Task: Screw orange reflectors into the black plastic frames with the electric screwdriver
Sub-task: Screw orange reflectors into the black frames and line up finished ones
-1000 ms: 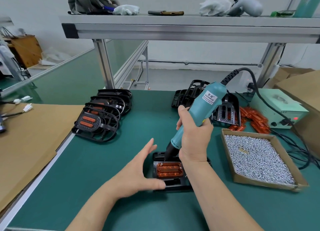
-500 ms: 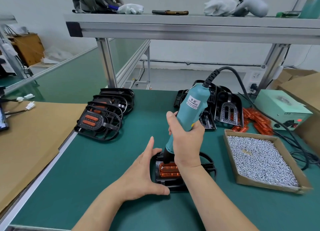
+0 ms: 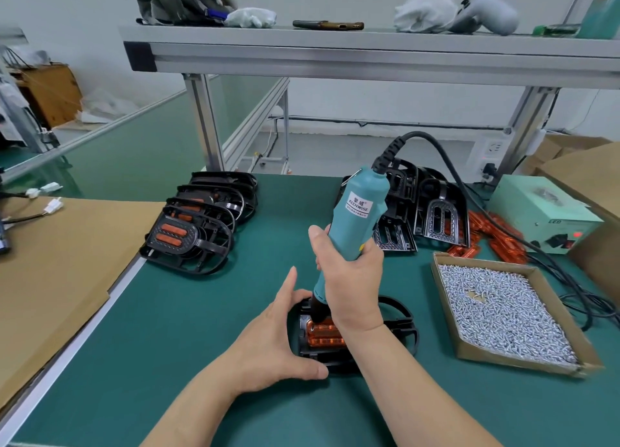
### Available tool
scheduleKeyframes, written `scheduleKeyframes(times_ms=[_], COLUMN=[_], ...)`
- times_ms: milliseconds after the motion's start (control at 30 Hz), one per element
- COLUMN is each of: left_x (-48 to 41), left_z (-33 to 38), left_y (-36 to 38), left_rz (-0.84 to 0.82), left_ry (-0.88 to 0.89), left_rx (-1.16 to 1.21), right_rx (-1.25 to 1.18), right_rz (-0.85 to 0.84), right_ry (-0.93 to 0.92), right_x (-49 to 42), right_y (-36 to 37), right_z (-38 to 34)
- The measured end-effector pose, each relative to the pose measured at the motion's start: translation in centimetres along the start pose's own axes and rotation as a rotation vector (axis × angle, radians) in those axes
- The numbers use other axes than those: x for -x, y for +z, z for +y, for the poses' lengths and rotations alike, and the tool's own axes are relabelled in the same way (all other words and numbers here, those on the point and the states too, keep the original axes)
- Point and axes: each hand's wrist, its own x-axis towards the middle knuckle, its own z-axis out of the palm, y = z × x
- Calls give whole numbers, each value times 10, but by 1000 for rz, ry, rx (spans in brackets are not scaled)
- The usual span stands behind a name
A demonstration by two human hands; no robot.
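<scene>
A black plastic frame (image 3: 399, 329) lies on the green bench in front of me with an orange reflector (image 3: 323, 334) seated in it. My right hand (image 3: 349, 279) grips the teal electric screwdriver (image 3: 355, 225), held nearly upright, its black tip down on the reflector's far left end. My left hand (image 3: 268, 342) braces the frame's left side, fingers straight along the edge and thumb along the near edge.
A cardboard tray of silver screws (image 3: 500, 309) sits at the right. Loose orange reflectors (image 3: 496, 238) and bare frames (image 3: 432, 212) lie behind it beside a green power box (image 3: 543, 212). Finished frames (image 3: 201, 222) are stacked at the left. The cable (image 3: 469, 191) trails right.
The screwdriver has swung from a rightward tilt to nearly upright and its tip has come down onto the reflector. My left hand keeps steadying the frame.
</scene>
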Motion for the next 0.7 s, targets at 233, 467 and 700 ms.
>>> scheduleKeyframes(times_ms=[233,467,700], left_x=[-1,-4,-2], left_z=[-1,-1,-2], left_y=[2,-1,-1], left_rz=[-1,-23,-34], left_ry=[14,32,32], left_rx=[6,-11,8], right_rx=[18,-40,-44], right_rz=[2,-13,-108], right_ry=[18,11,-28], right_x=[1,2,7], right_y=[0,-11,-21], right_z=[1,-6,-18])
